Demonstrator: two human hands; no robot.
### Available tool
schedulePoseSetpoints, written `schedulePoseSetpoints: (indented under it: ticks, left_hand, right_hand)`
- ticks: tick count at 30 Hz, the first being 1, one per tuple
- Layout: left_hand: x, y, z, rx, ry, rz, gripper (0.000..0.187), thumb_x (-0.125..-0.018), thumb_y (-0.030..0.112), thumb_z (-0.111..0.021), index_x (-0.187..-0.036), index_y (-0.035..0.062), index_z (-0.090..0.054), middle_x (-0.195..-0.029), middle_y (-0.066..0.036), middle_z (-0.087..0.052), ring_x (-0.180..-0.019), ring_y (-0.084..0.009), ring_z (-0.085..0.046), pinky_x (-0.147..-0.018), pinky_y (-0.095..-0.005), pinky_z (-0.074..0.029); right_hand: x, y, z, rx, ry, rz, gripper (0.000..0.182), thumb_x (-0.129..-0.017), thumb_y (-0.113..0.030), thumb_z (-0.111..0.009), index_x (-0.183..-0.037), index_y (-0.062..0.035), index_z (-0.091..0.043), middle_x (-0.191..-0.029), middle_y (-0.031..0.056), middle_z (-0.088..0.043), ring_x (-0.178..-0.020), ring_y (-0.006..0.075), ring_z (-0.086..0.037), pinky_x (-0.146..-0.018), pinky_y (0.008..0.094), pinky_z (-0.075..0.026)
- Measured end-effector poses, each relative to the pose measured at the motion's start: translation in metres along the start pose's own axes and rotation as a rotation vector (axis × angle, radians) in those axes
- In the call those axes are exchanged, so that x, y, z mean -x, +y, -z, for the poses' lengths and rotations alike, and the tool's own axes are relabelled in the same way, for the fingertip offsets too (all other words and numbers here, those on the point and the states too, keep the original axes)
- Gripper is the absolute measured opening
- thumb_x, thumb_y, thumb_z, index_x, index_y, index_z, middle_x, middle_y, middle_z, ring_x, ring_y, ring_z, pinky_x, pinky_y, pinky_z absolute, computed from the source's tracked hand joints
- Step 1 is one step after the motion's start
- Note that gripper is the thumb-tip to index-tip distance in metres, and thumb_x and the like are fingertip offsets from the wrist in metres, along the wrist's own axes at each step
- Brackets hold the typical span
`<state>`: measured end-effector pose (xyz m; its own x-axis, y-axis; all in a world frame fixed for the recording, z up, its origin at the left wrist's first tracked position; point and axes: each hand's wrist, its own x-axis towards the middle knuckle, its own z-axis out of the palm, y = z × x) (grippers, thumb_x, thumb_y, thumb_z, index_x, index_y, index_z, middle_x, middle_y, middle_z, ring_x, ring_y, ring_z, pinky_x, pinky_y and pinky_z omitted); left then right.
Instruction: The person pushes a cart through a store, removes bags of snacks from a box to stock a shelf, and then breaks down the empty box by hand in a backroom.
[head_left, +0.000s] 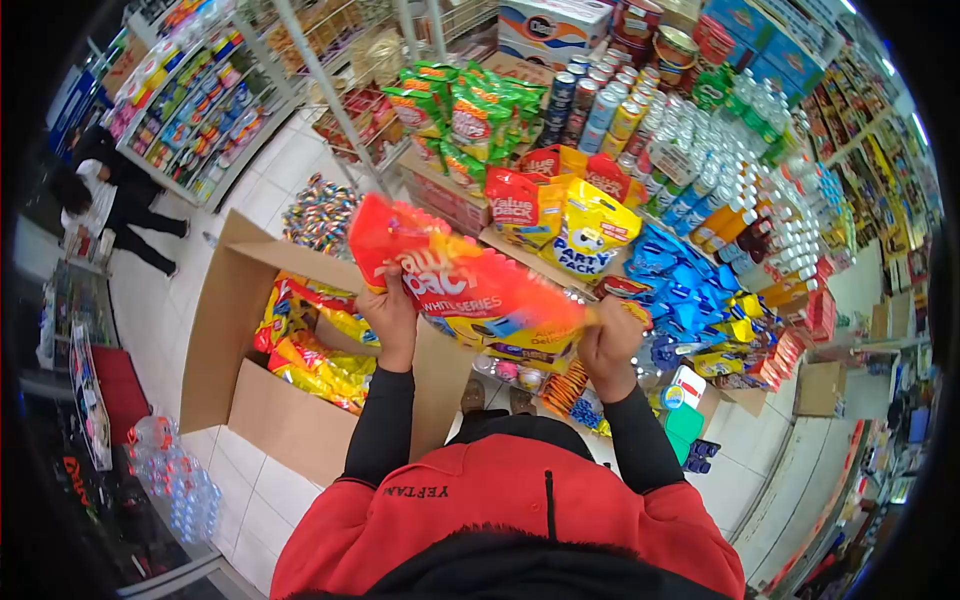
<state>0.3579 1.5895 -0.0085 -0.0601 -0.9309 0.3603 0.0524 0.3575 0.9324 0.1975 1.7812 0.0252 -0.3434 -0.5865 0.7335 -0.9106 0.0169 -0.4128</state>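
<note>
Both my hands hold a large red and yellow snack bag [470,285] up in front of my chest. "White Series" can be read on it, and its surface is partly blurred. My left hand [392,318] is closed on its left edge, with the thumb over the front. At the opposite lower end, my right hand [612,345] grips the bag with bent fingers. Below my left forearm stands an open cardboard box [290,425] with several red and yellow bags [315,365] inside. Just beyond the held bag, a yellow "Party Pack" bag [590,228] stands beside red "Value Pack" bags [515,205].
Blue packets [665,275] lie right of the bags. Drink cans [600,115] and bottles [725,215] stand behind them. Green chip bags [480,115] are at the back. A person [105,200] is at far left, and water bottles [180,490] stand on the floor.
</note>
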Motion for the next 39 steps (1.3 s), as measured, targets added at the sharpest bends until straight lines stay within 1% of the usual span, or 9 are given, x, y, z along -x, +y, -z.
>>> schedulePoseSetpoints:
  ticks: [7,13,19,20,22,25,30,34,39]
  left_hand:
    - [0.035,-0.046,-0.033,0.328,-0.247,0.25,0.046,-0.091,0.042,-0.046,-0.078,-0.0005,-0.056,-0.063,0.0,-0.056,-0.056,-0.0108,-0.052,-0.051,-0.0273,-0.041]
    - [0.079,-0.003,-0.043,0.14,-0.898,-0.02,0.011,-0.078,0.008,-0.062,-0.085,-0.0005,-0.06,-0.071,-0.012,-0.06,-0.063,-0.0208,-0.059,-0.058,-0.0319,-0.045]
    - [0.109,-0.01,-0.084,0.217,-1.235,-0.135,0.023,-0.076,0.012,-0.066,-0.096,0.0,-0.062,-0.092,-0.01,-0.064,-0.086,-0.0259,-0.062,-0.075,-0.0317,-0.047]
    - [0.114,-0.016,-0.089,0.169,-1.334,-0.069,0.026,-0.076,0.014,-0.066,-0.097,0.0003,-0.062,-0.095,-0.011,-0.064,-0.089,-0.0266,-0.061,-0.078,-0.032,-0.047]
    - [0.119,-0.028,-0.104,0.163,-1.467,0.006,0.028,-0.076,0.016,-0.067,-0.099,0.0006,-0.062,-0.098,-0.013,-0.063,-0.091,-0.0271,-0.061,-0.079,-0.0326,-0.047]
    - [0.114,-0.044,-0.133,0.255,-1.499,0.055,0.032,-0.073,0.019,-0.069,-0.099,0.0004,-0.061,-0.098,-0.013,-0.064,-0.092,-0.0256,-0.061,-0.082,-0.0319,-0.045]
    - [0.077,-0.074,-0.214,0.192,-1.621,0.31,0.037,-0.079,0.016,-0.063,-0.113,0.0028,-0.056,-0.111,-0.012,-0.059,-0.101,-0.0197,-0.057,-0.086,-0.033,-0.044]
    - [0.063,-0.191,-0.335,-0.312,-1.309,-0.368,0.047,-0.081,0.027,-0.06,-0.119,0.0026,-0.048,-0.127,-0.017,-0.045,-0.113,-0.0326,-0.047,-0.095,-0.0383,-0.037]
    - [0.06,-0.283,-0.441,-0.754,-1.299,-0.422,0.053,-0.078,0.012,-0.054,-0.127,0.0035,-0.038,-0.137,-0.016,-0.033,-0.094,-0.0337,-0.058,-0.077,-0.0412,-0.048]
  right_hand:
    - [0.079,0.005,0.037,-0.149,-0.309,-0.04,0.009,-0.07,-0.008,-0.059,-0.071,-0.0038,-0.051,-0.062,0.0119,-0.047,-0.054,0.0292,-0.051,-0.048,0.0383,-0.04]
    - [0.146,0.072,0.062,-0.134,-0.246,-0.927,0.033,-0.077,-0.02,-0.066,-0.099,0.0012,-0.053,-0.089,0.0177,-0.059,-0.084,0.0333,-0.057,-0.069,0.0388,-0.043]
    - [0.076,0.043,0.11,0.066,0.3,-0.629,0.088,-0.059,-0.024,-0.08,-0.131,-0.0055,-0.033,-0.122,0.0166,-0.046,-0.126,0.0334,-0.029,-0.106,0.0415,-0.017]
    - [0.064,0.043,0.116,0.07,0.298,-0.63,0.088,-0.059,-0.024,-0.08,-0.131,-0.0055,-0.033,-0.122,0.0166,-0.046,-0.126,0.0334,-0.029,-0.106,0.0415,-0.017]
    - [0.052,0.048,0.122,0.344,-0.518,-0.526,0.066,-0.062,-0.018,-0.076,-0.119,-0.0046,-0.048,-0.107,0.015,-0.056,-0.11,0.0339,-0.047,-0.094,0.0399,-0.036]
    - [0.087,0.093,0.122,0.075,-0.663,-0.737,0.033,-0.064,-0.009,-0.07,-0.094,-0.0047,-0.061,-0.081,0.0121,-0.061,-0.082,0.0323,-0.059,-0.071,0.038,-0.047]
    - [0.062,0.103,0.146,0.201,-0.577,-0.566,0.013,-0.062,0.001,-0.06,-0.074,-0.0047,-0.06,-0.064,0.0105,-0.057,-0.061,0.029,-0.058,-0.055,0.0366,-0.046]
    - [0.058,0.115,0.171,0.325,-0.529,-0.511,0.02,-0.056,0.004,-0.058,-0.074,-0.004,-0.059,-0.067,0.0096,-0.057,-0.062,0.0275,-0.058,-0.054,0.035,-0.046]
    - [0.08,0.133,0.19,0.521,-0.371,-0.593,0.016,-0.061,0.005,-0.054,-0.076,-0.0007,-0.058,-0.068,0.0119,-0.056,-0.062,0.0279,-0.057,-0.054,0.0333,-0.043]
